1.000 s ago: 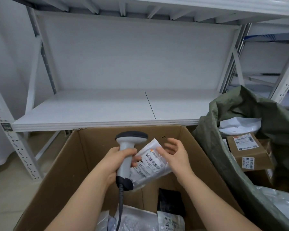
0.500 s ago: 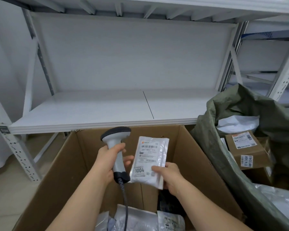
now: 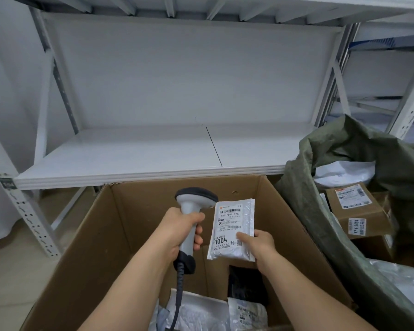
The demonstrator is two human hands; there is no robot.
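Over the open box [image 3: 134, 235], my left hand [image 3: 177, 231] grips the scanner [image 3: 193, 211], my right hand [image 3: 261, 243] pinches the parcel [image 3: 234, 225] — I'd keep its label flat, barcode facing the scanner head.

Straight ahead of you stands a white metal shelving unit [image 3: 120, 158], its shelf board split by a thin dark seam [image 3: 214, 146] and backed by a plain white panel [image 3: 189, 72]. Above you, the ribbed underside of the next shelf [image 3: 170, 8] runs across the top. At your left a perforated upright [image 3: 22, 206] carries a small dark label [image 3: 9, 184], with a pale wall [image 3: 7, 68] behind it and beige floor [image 3: 10, 283] below. Off to your right there's a second rack [image 3: 380, 91] with a blue-edged tier. The light is soft and even, with a cool cast.
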